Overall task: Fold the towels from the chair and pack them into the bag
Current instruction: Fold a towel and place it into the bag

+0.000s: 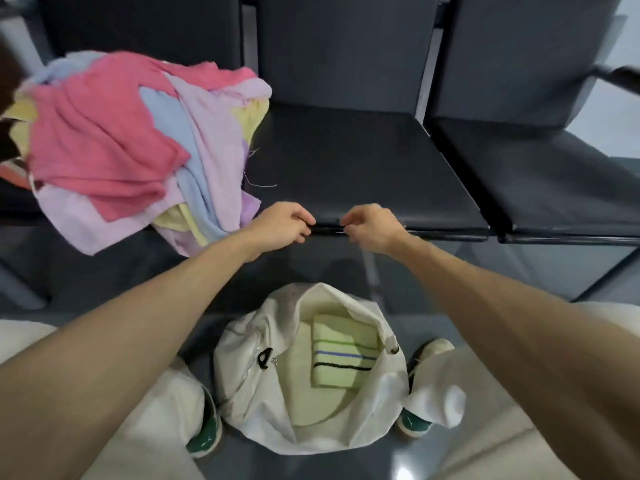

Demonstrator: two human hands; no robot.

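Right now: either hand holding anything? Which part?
Cannot tell. Left hand and right hand curl their fingers at the black chair seat's front edge; blur hides whether they pinch anything.

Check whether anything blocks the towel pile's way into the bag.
Nothing visible does. The bag gapes open on the floor, with one folded towel lying flat inside, and the towel pile lies uncovered.
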